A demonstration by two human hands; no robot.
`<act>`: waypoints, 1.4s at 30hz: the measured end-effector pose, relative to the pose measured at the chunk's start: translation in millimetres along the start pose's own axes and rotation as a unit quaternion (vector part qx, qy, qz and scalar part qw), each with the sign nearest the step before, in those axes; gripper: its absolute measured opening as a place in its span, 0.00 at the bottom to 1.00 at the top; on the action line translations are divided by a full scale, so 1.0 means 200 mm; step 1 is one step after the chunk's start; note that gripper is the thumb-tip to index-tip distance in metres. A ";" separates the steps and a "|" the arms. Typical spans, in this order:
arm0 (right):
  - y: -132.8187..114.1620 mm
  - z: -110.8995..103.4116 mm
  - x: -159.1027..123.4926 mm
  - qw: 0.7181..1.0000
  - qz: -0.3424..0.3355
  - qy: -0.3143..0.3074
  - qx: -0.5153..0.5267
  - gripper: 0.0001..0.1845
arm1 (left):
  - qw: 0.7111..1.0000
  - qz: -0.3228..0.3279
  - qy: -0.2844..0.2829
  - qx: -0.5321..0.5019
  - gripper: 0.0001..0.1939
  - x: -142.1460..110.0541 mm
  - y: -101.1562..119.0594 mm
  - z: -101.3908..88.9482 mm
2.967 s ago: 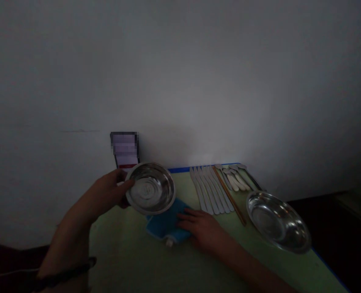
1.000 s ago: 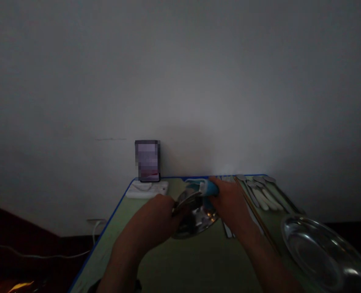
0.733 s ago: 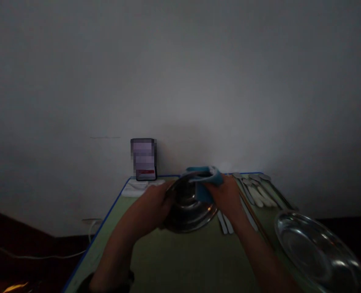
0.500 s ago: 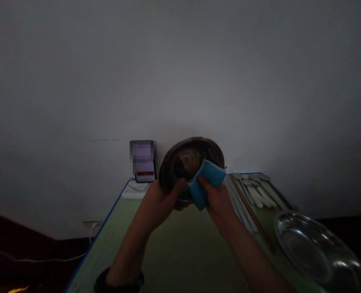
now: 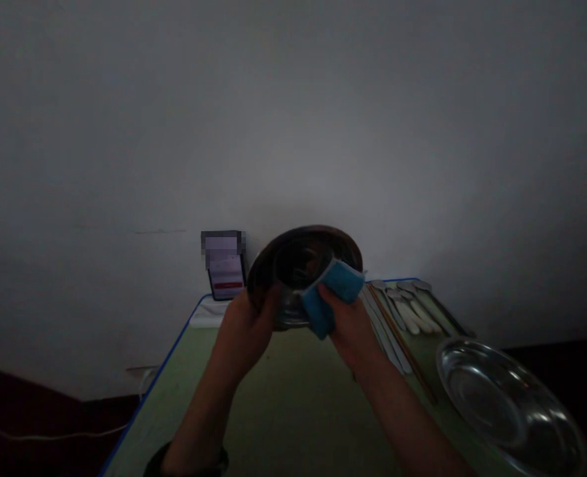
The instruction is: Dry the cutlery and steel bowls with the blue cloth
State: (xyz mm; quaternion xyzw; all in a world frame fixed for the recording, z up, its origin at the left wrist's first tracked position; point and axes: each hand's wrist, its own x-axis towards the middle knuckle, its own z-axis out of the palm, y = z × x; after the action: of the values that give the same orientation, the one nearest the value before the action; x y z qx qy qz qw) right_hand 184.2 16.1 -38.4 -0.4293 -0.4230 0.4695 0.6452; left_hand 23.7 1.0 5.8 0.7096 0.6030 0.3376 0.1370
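Observation:
Above the table, a shiny metal bowl [image 5: 301,262] is tipped so that its inside faces me. My left hand [image 5: 248,331] grips its left rim, with the thumb over the inner side and the other fingers hidden behind. A blue cloth or sponge wipe [image 5: 342,281] is folded in my right hand [image 5: 346,324], whose thumb presses on it. The wipe lies against the bowl's lower right rim. The room is dim, so the bowl's inside is hard to make out.
At right on the green table [image 5: 293,411] stands a large metal basin [image 5: 512,404]. Chopsticks [image 5: 403,344] and several spoons [image 5: 413,308] lie behind it. A phone [image 5: 225,268] leans on the wall beside a white folded cloth or tissue [image 5: 208,315].
The bowl has turned and shifted slightly left, and my left hand has moved left along with it. My right hand keeps the blue wipe at the rim. The whole view has shifted a little.

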 end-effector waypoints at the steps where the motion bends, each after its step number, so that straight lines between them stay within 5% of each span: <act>1: -0.02 -0.01 0.00 0.998 -0.023 -0.029 -0.046 0.19 | 1.000 -0.001 0.001 0.015 0.20 -0.01 0.02 -0.02; 4: -0.13 -0.06 -0.02 0.935 -0.105 -0.125 -0.314 0.14 | 0.990 -0.022 -0.002 0.139 0.21 -0.07 0.05 -0.05; 7: -0.22 -0.10 -0.06 0.866 -0.172 -0.146 -0.446 0.22 | 0.969 0.009 -0.107 0.223 0.14 -0.08 0.04 -0.02; 10: -0.22 -0.12 -0.04 0.890 -0.206 -0.110 -0.390 0.17 | 0.987 0.063 -0.117 0.091 0.15 -0.05 0.00 0.03; 15: -0.07 -0.06 0.02 0.994 -0.071 0.040 -0.069 0.15 | 0.992 0.021 0.067 -0.103 0.17 -0.01 0.01 0.10; 17: 0.00 -0.02 0.02 0.995 0.009 0.048 0.084 0.18 | 0.977 0.019 0.096 -0.188 0.20 -0.02 0.04 0.12; 19: 0.03 -0.02 0.02 0.992 0.043 0.022 0.120 0.17 | 0.963 0.020 0.055 -0.262 0.24 -0.03 0.05 0.11; 23: -0.07 -0.13 0.03 0.992 -0.047 -0.079 -0.090 0.15 | 0.978 -0.001 -0.076 -0.195 0.22 -0.06 0.02 0.00; 26: -0.18 -0.20 0.02 0.933 -0.106 -0.202 -0.278 0.12 | 0.977 0.037 -0.155 -0.139 0.19 -0.07 -0.02 -0.08; 29: -0.24 -0.19 -0.02 0.893 -0.146 -0.182 -0.384 0.09 | 0.970 0.077 -0.201 -0.113 0.17 -0.06 -0.04 -0.10; 32: -0.24 -0.15 -0.07 0.880 -0.158 -0.172 -0.413 0.12 | 0.967 0.048 -0.227 -0.106 0.15 -0.06 -0.04 -0.09; 39: -0.20 -0.08 -0.12 0.840 -0.166 -0.343 -0.387 0.11 | 0.947 0.032 -0.321 -0.007 0.13 -0.08 -0.03 -0.09; 42: -0.22 -0.08 -0.10 0.852 -0.142 -0.371 -0.341 0.14 | 0.944 0.056 -0.326 0.013 0.14 -0.08 -0.02 -0.08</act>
State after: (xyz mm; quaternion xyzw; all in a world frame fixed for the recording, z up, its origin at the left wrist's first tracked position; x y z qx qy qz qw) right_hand 206.7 -14.7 -4.7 -0.3520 -0.8207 0.3233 0.3132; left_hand 9.7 -16.0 11.1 0.8151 0.4893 0.0869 0.2979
